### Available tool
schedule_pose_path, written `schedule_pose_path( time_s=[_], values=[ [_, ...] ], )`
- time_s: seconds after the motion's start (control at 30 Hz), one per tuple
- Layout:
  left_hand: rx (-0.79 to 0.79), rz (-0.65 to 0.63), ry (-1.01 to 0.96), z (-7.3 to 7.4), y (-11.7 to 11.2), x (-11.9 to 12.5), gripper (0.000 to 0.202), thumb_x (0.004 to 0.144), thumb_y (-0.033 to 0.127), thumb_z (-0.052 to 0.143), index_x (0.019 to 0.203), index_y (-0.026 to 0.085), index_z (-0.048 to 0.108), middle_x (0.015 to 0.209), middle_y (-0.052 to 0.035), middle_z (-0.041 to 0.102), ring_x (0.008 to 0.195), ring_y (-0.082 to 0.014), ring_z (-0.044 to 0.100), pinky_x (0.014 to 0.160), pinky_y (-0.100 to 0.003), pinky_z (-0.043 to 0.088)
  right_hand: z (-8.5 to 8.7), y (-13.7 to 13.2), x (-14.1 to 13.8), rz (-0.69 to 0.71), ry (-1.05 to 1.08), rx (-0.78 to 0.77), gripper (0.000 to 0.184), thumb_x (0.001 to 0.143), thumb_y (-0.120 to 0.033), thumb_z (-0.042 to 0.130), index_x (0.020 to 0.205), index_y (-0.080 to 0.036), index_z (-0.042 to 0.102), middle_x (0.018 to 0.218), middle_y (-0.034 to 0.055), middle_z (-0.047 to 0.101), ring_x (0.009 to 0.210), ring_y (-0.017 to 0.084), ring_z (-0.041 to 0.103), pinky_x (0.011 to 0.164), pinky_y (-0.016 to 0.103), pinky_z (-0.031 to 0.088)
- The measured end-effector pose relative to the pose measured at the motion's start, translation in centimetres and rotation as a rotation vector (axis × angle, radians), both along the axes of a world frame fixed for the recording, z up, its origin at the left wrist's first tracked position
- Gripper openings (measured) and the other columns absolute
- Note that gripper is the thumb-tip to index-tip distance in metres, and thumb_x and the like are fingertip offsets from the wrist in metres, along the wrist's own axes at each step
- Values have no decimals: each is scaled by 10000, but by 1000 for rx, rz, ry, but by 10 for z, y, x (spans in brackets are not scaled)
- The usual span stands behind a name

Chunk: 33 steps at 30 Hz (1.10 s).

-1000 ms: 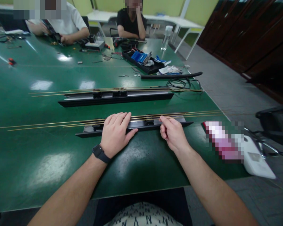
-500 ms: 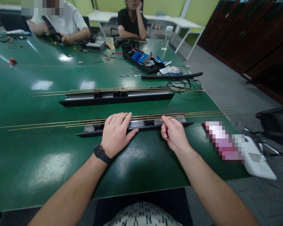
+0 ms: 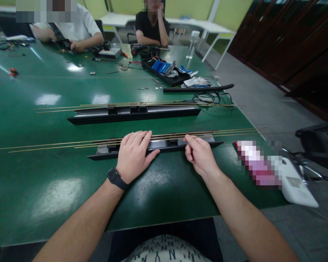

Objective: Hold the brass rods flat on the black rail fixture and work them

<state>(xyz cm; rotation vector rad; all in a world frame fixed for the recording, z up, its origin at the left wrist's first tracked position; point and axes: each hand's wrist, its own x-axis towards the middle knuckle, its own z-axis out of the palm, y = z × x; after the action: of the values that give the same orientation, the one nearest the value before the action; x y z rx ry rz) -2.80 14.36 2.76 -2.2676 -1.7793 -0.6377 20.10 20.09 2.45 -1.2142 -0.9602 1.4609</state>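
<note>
In front of me lies a long black-and-silver channel with black blocks set in it. Several thin gold-coloured rods run lengthwise over it and stick out past both ends. My left hand rests across the channel's middle, fingers stretched over the rods and thumb apart along the near edge. My right hand is further right, its fingers curled and the thumb and forefinger pinched at the rods; the exact grip is partly hidden. Behind it lies a second channel, also topped with thin rods.
A black strip and coiled cable lie beyond the channels. Further back are a black tray, a clear bottle and two people seated across the table. At right are a blurred pink item and a white object.
My right hand has shifted very slightly left along the rods, still pinched. My left hand keeps its place on the channel. The whole view has drifted a little.
</note>
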Motion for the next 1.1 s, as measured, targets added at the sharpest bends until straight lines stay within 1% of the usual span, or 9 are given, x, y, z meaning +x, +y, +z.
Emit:
schedule_pose_path(
  time_s=[0.27,0.57,0.9,1.1],
  values=[
    [-2,2,-5,-1,0,0,580,976,517,561,1436,164,553,1364,-157,648,1270,-339,576,1116,-504,389,0,-1,-2,-38,26,-7,295,817,-440,771,836,-183,626,426,-75,498,293,71,363,295,181,200],
    [-2,2,-3,0,0,0,582,977,512,557,1436,155,552,1350,-161,650,1268,-342,578,1111,-498,391,-1,0,-3,-60,33,5,294,821,-433,775,823,-182,621,426,-72,493,293,69,363,291,175,197],
    [0,0,9,0,0,0,585,984,514,549,1429,135,554,1355,-166,647,1269,-336,574,1118,-497,388,0,0,-2,-51,8,5,292,827,-437,768,828,-181,627,416,-67,512,286,72,368,289,179,207],
    [0,0,7,-1,1,0,590,981,518,554,1430,135,554,1354,-165,649,1272,-339,575,1117,-498,388,-1,1,0,-20,-2,4,309,819,-449,780,854,-170,651,411,-61,520,292,74,376,290,175,198]
  ],
)
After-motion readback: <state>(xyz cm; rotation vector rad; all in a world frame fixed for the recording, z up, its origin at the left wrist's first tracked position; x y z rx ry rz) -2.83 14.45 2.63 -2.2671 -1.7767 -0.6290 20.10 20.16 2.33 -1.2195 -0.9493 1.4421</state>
